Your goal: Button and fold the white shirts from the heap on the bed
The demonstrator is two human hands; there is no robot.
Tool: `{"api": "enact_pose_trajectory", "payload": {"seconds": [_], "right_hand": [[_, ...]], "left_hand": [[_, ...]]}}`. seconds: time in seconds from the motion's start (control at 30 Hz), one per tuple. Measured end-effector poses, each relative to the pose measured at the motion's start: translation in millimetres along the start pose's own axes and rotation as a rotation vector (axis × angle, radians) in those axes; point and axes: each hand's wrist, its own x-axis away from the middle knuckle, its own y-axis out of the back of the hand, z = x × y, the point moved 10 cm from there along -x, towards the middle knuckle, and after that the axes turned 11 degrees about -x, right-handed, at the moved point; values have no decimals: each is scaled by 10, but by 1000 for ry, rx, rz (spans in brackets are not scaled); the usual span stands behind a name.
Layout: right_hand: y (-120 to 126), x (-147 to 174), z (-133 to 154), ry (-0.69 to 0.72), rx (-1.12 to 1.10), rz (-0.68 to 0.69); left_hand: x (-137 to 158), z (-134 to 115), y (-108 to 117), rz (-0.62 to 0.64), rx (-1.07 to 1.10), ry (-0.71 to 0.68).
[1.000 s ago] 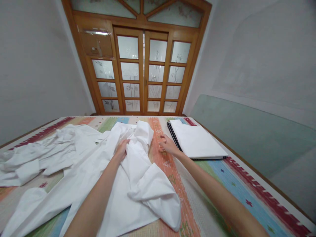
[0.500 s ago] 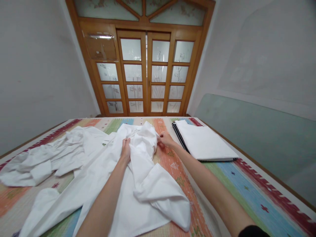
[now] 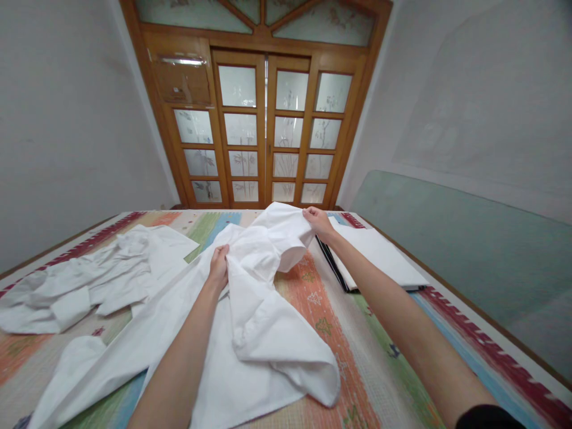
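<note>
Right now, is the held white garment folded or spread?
Partly spread, not neatly folded: the white garment lies rumpled, its cloth held between left hand and right hand.

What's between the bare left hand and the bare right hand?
Head view: rumpled white cloth fills the stretch, gripped by the left hand on one side and the right hand on the other.

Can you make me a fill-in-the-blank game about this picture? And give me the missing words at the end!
1. The left hand and right hand both grip cloth coloured ____.
2. The pile beyond the right forearm is neatly ____, not crumpled.
3. The crumpled heap lies on the ____ side of the picture.
4. The wooden door at the back has panes of ____.

Missing words: white; folded; left; glass.
</note>
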Motion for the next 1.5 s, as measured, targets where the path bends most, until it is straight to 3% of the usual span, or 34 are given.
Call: {"api": "enact_pose_trajectory", "payload": {"seconds": [0.1, 0.17, 0.37, 0.47, 0.53, 0.67, 0.8, 0.97, 1.07, 1.2, 1.3, 1.4, 1.5], "right_hand": [[134, -65, 213, 87, 283, -44], [171, -69, 226, 48, 308, 0], [29, 357, -98, -229, -91, 488], [13, 672, -296, -276, -28, 675], [31, 788, -423, -251, 76, 691], [-33, 867, -610, -190, 173, 620], [-106, 739, -590, -157, -4, 446], [104, 357, -138, -30, -361, 164], [368, 130, 297, 89, -391, 31], [706, -34, 997, 271, -70, -78], [800, -92, 1408, 319, 344, -17], [974, -132, 1648, 329, 708, -6], [1241, -158, 1696, 294, 986, -78]], "left_hand": [[-4, -4, 0, 19, -11, -3], [-6, -10, 16, 10, -45, -13], [-37, 54, 255, -175, -123, 40], [-56, 94, 354, -243, -118, 69], [-66, 119, 386, -265, -117, 85], [-84, 144, 391, -266, -124, 86], [-108, 148, 385, -258, -143, 59], [-120, 120, 341, -224, -192, 18], [-98, 89, 296, -196, -224, 2], [-40, -46, 105, -63, -392, -129], [47, -40, -135, 145, -446, -175], [173, -58, -320, 309, -484, -249], [283, -103, -435, 387, -663, -362]]}}
